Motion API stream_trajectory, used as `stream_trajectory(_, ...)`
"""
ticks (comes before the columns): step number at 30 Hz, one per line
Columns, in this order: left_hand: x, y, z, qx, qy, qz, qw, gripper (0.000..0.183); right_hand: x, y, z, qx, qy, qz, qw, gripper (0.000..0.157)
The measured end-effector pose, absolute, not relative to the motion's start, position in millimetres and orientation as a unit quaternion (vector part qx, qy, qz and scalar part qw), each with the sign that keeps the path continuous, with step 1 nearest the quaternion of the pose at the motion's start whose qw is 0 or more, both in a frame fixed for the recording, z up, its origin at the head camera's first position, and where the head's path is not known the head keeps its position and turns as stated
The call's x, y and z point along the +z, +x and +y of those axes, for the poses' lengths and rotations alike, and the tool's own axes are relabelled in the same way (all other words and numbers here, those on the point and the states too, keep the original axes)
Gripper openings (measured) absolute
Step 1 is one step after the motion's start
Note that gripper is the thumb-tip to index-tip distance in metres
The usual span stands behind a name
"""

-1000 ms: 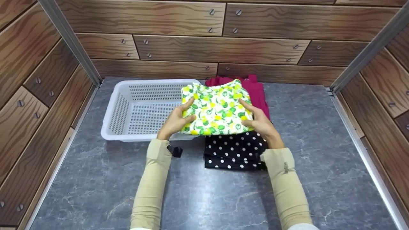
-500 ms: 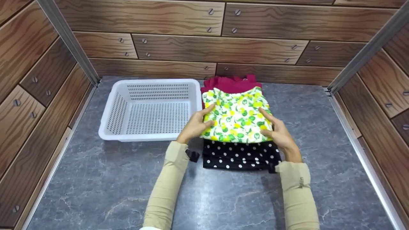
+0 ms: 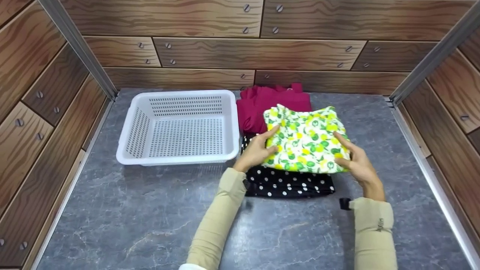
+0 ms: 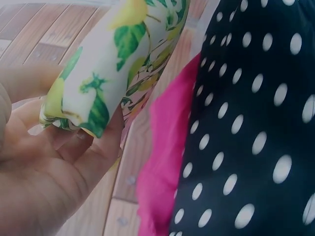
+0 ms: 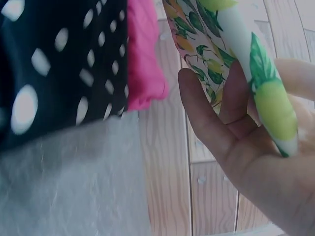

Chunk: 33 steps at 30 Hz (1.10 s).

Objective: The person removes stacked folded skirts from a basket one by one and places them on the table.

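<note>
A folded white garment with a yellow lemon and green leaf print (image 3: pixel 305 140) is held flat between both hands. My left hand (image 3: pixel 258 150) grips its left edge, thumb on top and fingers beneath, as the left wrist view shows. On the opposite edge my right hand (image 3: pixel 358 161) pinches it the same way; in the right wrist view fingers (image 5: pixel 206 118) reach under the cloth. Below the lemon garment lies a folded black cloth with white polka dots (image 3: pixel 288 183), partly covered in the head view. Behind it is a folded dark red garment (image 3: pixel 258 108).
A white perforated plastic basket (image 3: pixel 180 159) stands on the left, with nothing in it. The grey marbled tabletop (image 3: pixel 150 217) runs up to wood-patterned panels (image 3: pixel 210 54) at the back and sides, with metal rails at the corners.
Both hands have carried the lemon-print garment rightward and a little nearer, from over the basket's right edge to above the polka-dot cloth. The basket and the other folded clothes stay in place.
</note>
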<state>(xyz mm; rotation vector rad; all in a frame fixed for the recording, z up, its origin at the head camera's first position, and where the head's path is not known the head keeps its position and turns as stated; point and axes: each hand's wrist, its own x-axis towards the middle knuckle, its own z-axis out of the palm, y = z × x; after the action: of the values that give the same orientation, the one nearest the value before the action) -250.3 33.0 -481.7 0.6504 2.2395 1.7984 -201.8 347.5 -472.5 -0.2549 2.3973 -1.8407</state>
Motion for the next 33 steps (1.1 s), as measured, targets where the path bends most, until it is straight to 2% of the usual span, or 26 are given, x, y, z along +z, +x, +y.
stream_trajectory(6,-491.6,-248.8,60.1,0.617,0.211,0.749,0.117,0.069,-474.3,-195.1,367.1,-0.613,-0.030,0.788,0.045,0.068)
stream_trajectory(12,-503.0,-247.6,83.5,0.622,0.195,0.745,0.144,0.069,-476.0,-190.0,384.6,-0.570,-0.027,0.821,0.036,0.065)
stream_trajectory(23,-508.6,-245.0,111.6,0.603,0.200,0.757,0.152,0.067,-470.5,-188.3,415.5,-0.515,-0.033,0.854,0.066,0.065)
stream_trajectory(33,-517.4,-238.0,149.2,0.609,0.186,0.747,0.191,0.070,-474.7,-190.7,437.3,-0.464,-0.016,0.884,0.045,0.069)
